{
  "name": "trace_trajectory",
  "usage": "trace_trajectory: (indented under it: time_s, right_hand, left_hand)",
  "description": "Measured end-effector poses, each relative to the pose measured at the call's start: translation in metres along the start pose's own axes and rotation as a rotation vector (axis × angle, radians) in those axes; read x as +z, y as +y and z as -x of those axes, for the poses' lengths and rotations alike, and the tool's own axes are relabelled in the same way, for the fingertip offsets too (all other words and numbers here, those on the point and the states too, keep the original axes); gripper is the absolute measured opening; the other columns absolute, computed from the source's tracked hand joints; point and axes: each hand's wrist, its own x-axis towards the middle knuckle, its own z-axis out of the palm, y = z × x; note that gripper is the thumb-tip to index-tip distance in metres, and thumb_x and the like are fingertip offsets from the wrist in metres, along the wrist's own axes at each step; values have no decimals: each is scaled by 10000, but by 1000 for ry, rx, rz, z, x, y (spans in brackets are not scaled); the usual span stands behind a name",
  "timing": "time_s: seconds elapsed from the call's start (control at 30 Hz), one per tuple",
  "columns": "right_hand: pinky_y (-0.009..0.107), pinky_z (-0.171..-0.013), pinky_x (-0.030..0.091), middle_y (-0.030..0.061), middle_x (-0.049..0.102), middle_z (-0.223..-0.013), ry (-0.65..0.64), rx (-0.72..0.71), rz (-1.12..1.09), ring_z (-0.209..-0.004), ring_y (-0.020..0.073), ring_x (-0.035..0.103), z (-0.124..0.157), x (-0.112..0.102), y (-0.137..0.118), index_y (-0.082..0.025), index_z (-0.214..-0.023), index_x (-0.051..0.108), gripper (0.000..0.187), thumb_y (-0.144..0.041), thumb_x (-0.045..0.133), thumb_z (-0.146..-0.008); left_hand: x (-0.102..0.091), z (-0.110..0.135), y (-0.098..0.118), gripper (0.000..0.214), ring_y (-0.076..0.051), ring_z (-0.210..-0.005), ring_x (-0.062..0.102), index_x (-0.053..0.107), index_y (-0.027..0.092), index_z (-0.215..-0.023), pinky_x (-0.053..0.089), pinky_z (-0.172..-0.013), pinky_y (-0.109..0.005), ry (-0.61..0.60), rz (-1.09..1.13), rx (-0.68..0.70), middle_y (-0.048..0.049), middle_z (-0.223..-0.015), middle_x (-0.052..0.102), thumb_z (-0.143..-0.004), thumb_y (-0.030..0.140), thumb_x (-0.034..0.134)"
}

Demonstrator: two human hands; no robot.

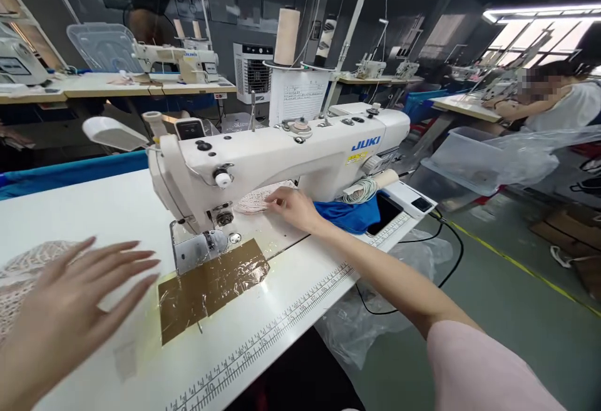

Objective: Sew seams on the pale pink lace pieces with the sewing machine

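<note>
My right hand reaches under the arm of a white sewing machine. Its thumb and fingers are closed at the edge of a pale pink lace piece lying on the machine bed. On the left, my left hand is open, fingers stretched out over the table. Beside and partly beneath it lies more pale lace fabric, mostly covered by the hand. Between the hands, brown tape covers the table in front of the needle area.
A blue cloth, a coil of pale cord and a dark phone sit right of the machine. A printed ruler runs along the table's front edge. Thread cones stand behind. Another person works at the far right.
</note>
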Motion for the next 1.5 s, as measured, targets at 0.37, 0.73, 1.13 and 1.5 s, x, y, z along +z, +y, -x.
trace_trajectory:
  time_s: [0.37,0.73,1.13,1.5]
  right_hand:
    - [246,-675,377,14,643,-835,-76,-22,132,-789,161,573,-20,1,4,-186,-745,642,68,-212,652,-807]
    - [247,-688,438,-4,667,-821,-503,-590,-166,-749,132,603,98,30,-89,-174,-841,618,54,-166,595,-889]
    - [215,-517,495,19,674,-903,-618,-109,-603,-542,88,599,44,38,-69,-179,-1159,561,339,-204,672,-839]
    - [210,-546,447,-15,633,-766,-309,-567,-449,-605,94,561,40,53,-60,-163,-997,586,166,-102,521,-856]
  left_hand:
    - [41,-15,64,187,-224,-1004,640,644,285,-1036,322,-1047,-476,-39,196,50,18,-1007,723,-892,320,530]
    - [41,-6,88,369,-198,-832,578,606,221,-824,349,-856,-403,-350,306,-417,-1,-881,654,-905,539,437]
    - [42,-2,88,184,-167,-720,580,536,212,-843,438,-670,-306,-244,512,-387,7,-778,642,-897,384,504]
    - [46,5,81,166,-74,-401,419,471,213,-733,365,-446,-203,16,148,-99,90,-494,494,-863,110,469]
